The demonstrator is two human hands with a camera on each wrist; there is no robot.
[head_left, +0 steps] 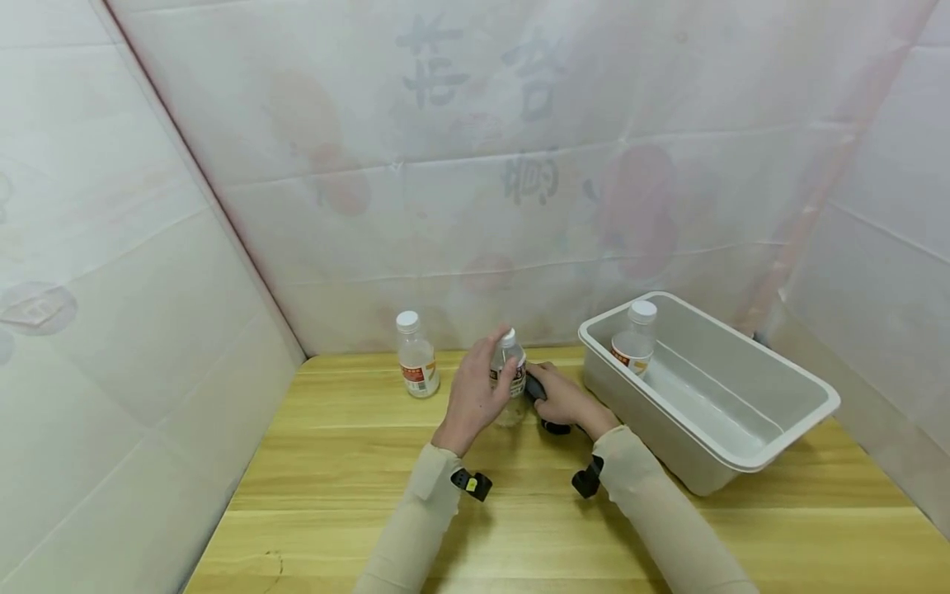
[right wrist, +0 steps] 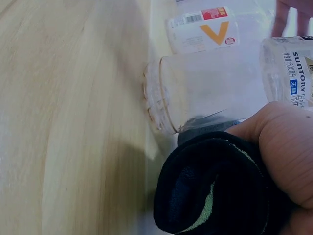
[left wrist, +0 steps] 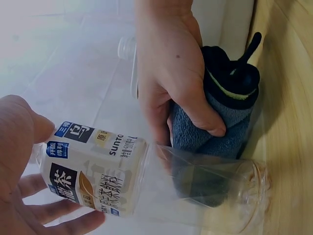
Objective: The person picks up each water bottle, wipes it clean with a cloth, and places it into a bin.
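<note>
Bottle [head_left: 509, 375] stands upright on wooden table [head_left: 356, 495], mid-table toward the back edge, clear plastic, white cap, Suntory label. Left hand [head_left: 475, 392] wraps its upper half, thumb and fingers curled round the label (firm hold, seen in left wrist view). Right hand [head_left: 567, 400] is closed round a rolled dark cloth [head_left: 545, 404], thumb pinching it, cloth pressed against the bottle's lower side. Second bottle [head_left: 416, 355] stands left of the hands, near the back wall, apart from them. White tub [head_left: 779, 429] sits right of the right hand, just beside it, one corner overhanging toward the right wall; third bottle [head_left: 634, 338] stands inside at its far end. Front half of table is open; side walls close in left and right.
</note>
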